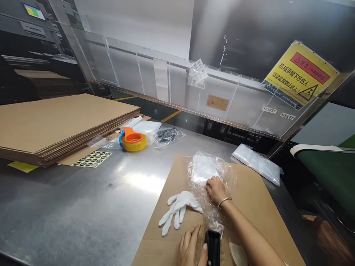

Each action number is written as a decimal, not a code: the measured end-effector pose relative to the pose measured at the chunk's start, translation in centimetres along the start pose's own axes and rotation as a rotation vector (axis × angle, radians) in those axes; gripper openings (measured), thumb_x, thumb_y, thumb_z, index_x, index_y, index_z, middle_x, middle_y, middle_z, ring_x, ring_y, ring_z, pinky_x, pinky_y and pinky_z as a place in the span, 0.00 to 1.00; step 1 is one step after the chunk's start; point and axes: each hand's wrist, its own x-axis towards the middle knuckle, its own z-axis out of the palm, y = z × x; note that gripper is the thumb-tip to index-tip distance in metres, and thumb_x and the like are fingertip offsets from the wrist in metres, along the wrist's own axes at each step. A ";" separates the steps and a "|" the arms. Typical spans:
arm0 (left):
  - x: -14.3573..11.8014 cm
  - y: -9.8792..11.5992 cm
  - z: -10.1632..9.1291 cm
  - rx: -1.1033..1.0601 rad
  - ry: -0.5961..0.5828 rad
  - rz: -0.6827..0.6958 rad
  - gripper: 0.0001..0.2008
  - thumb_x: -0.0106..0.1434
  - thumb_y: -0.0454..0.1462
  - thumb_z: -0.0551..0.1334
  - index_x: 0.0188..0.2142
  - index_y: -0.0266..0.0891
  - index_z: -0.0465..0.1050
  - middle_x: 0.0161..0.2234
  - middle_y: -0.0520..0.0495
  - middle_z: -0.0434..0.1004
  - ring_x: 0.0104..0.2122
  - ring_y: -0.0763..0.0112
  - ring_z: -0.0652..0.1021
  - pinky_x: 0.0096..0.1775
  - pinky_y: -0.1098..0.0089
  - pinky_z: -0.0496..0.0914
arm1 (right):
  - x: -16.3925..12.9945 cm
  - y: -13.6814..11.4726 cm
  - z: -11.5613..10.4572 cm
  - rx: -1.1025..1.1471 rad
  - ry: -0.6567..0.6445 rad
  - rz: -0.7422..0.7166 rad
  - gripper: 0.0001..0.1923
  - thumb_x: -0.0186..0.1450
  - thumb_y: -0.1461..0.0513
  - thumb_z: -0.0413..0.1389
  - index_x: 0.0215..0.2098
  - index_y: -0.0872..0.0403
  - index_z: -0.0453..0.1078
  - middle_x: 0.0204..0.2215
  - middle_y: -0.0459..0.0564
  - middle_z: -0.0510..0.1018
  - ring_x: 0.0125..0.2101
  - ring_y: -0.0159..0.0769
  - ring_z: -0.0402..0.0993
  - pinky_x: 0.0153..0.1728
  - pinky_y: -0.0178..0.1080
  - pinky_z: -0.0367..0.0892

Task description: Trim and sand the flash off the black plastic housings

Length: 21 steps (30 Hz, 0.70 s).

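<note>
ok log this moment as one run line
left hand: thumb at black object | right hand: fingertips on clear plastic packet | white glove: on brown sheet | tape dispenser: on metal table

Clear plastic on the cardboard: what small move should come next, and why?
Perhaps the right hand should pinch and lift the clear plastic, since its fingers seem to touch the near edge, while the left hand is by the black object.

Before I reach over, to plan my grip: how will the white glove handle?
Probably floppy: the white glove lies limp, fingers splayed. Likely light, given its thin-looking fabric. Unlikely to roll, lying flattish on brown cardboard.
</note>
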 end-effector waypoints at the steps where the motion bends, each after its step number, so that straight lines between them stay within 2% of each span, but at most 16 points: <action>1: 0.2 0.0 -0.2 -0.030 0.003 -0.017 0.23 0.59 0.41 0.51 0.51 0.32 0.68 0.44 0.35 0.71 0.42 0.57 0.73 0.40 0.62 0.70 | 0.2 0.1 0.0 0.017 -0.014 0.000 0.14 0.65 0.58 0.51 0.48 0.55 0.65 0.46 0.51 0.70 0.42 0.36 0.70 0.42 0.45 0.67; 4: 0.8 0.7 -0.9 -0.139 -0.008 -0.042 0.23 0.60 0.44 0.51 0.50 0.34 0.68 0.43 0.37 0.72 0.32 0.64 0.74 0.28 0.68 0.70 | 0.6 1.0 -0.3 0.097 -0.032 0.019 0.14 0.65 0.58 0.51 0.48 0.55 0.65 0.46 0.51 0.70 0.41 0.36 0.70 0.41 0.45 0.68; 8: 2.3 2.8 -2.0 -0.253 -0.076 -0.024 0.21 0.61 0.45 0.51 0.47 0.35 0.70 0.39 0.39 0.73 0.27 0.68 0.73 0.24 0.71 0.68 | 0.9 3.1 -1.3 0.246 -0.019 0.080 0.14 0.65 0.58 0.52 0.47 0.56 0.65 0.45 0.51 0.71 0.40 0.36 0.71 0.40 0.44 0.68; 10: 3.4 4.2 -2.6 -0.245 -0.112 -0.022 0.19 0.62 0.44 0.51 0.46 0.37 0.71 0.38 0.41 0.74 0.30 0.68 0.74 0.27 0.71 0.69 | 0.8 4.1 -1.7 0.324 -0.009 0.110 0.15 0.65 0.57 0.52 0.47 0.56 0.65 0.44 0.51 0.71 0.40 0.36 0.71 0.39 0.43 0.69; 12: 4.7 5.6 -3.1 -0.187 -0.142 0.004 0.17 0.63 0.41 0.51 0.46 0.38 0.71 0.39 0.42 0.75 0.36 0.66 0.75 0.35 0.70 0.71 | 0.5 5.0 -1.9 0.396 -0.007 0.135 0.15 0.65 0.57 0.52 0.48 0.56 0.64 0.44 0.51 0.71 0.40 0.36 0.71 0.39 0.44 0.69; 15: 6.8 7.5 -3.2 0.035 -0.256 0.140 0.17 0.65 0.37 0.47 0.48 0.36 0.68 0.41 0.42 0.75 0.40 0.68 0.74 0.42 0.70 0.70 | 0.1 5.9 -1.8 0.487 -0.020 0.168 0.15 0.65 0.58 0.52 0.48 0.56 0.64 0.44 0.51 0.71 0.40 0.36 0.71 0.39 0.44 0.69; 18: 8.6 8.6 -2.2 0.218 -0.344 0.279 0.19 0.64 0.32 0.46 0.52 0.34 0.64 0.45 0.41 0.73 0.44 0.68 0.72 0.47 0.70 0.66 | -0.1 6.2 -1.4 0.573 -0.025 0.193 0.15 0.65 0.58 0.52 0.48 0.56 0.64 0.45 0.51 0.70 0.40 0.36 0.71 0.39 0.44 0.69; 21: 10.1 9.2 -0.5 0.311 -0.388 0.337 0.22 0.59 0.28 0.49 0.53 0.32 0.65 0.47 0.38 0.71 0.46 0.61 0.70 0.50 0.63 0.64 | -0.1 6.2 -1.2 0.666 -0.012 0.210 0.15 0.65 0.58 0.52 0.48 0.56 0.64 0.45 0.51 0.70 0.40 0.37 0.71 0.39 0.44 0.69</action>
